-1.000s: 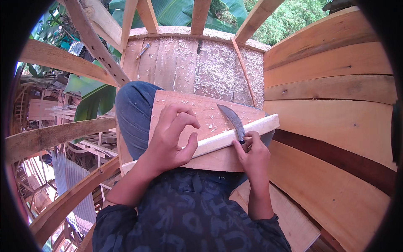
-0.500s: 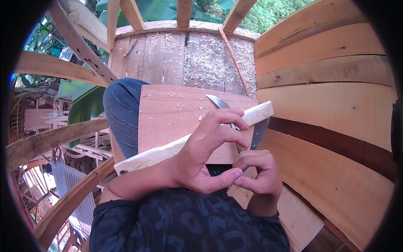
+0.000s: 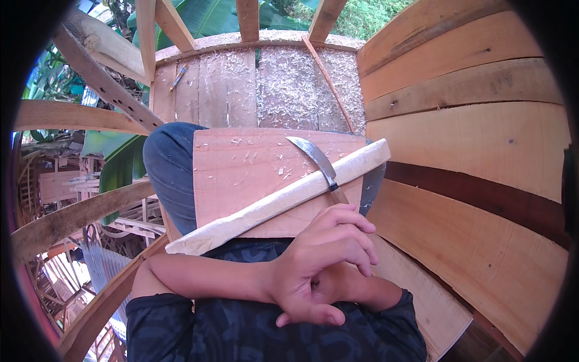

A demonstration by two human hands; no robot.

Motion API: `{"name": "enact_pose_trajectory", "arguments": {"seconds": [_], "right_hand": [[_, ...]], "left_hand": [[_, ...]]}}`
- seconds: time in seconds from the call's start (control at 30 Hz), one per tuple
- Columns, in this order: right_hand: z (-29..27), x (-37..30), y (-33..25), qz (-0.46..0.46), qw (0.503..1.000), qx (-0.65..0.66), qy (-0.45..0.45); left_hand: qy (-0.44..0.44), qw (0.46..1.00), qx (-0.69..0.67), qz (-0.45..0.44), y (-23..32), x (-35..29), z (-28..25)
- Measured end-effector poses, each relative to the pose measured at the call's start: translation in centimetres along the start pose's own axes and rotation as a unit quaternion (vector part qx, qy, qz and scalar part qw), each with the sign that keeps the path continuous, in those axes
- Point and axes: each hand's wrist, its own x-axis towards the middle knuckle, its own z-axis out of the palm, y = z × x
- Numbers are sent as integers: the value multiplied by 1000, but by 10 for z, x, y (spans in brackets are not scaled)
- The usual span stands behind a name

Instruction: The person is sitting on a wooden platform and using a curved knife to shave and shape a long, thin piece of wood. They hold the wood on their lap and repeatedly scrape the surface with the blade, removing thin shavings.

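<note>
Curved wooden planks (image 3: 476,139) rise on the right side like the inside of a boat hull, and wood shavings (image 3: 283,84) cover the boards ahead.

Left fingers (image 3: 347,232) are bent and closed loosely over the right hand, which is almost fully hidden under them, so I cannot tell how the right fingers are closed. Only the wooden handle coming out above the knuckles suggests that the right hand grips the knife (image 3: 316,160). The left hand (image 3: 313,271) holds nothing of its own; it only presses on the other hand.

One second ago the left hand lay flat on the pale wooden stick (image 3: 277,202) and steadied it, with the knife working beside it. Half a second ago it was already lifted and crossing over. Now it has left the stick completely, and the stick rests alone, slanted across the flat reddish board (image 3: 241,175) on the person's lap, above the blue-clad knee (image 3: 169,169). The curved blade touches the stick near its upper right end.

My judgement: with two hands on the knife, the cut gets more force, but the stick is less secured and may slide.
</note>
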Motion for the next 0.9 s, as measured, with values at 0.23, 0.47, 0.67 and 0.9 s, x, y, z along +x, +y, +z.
{"name": "enact_pose_trajectory", "arguments": {"seconds": [0.23,0.47,0.67,0.9], "right_hand": [[-5,0,10,-62,986,153,-8],[-20,1,-13,-91,893,440,-2],[-17,20,-16,-165,833,527,29],[-22,45,-26,-96,870,481,42]], "left_hand": [[96,994,-58,0,-10,10,0],[-131,983,-36,-125,-2,25,-12],[-221,953,108,-177,7,41,-34],[-99,987,17,-129,-14,18,-36]]}}
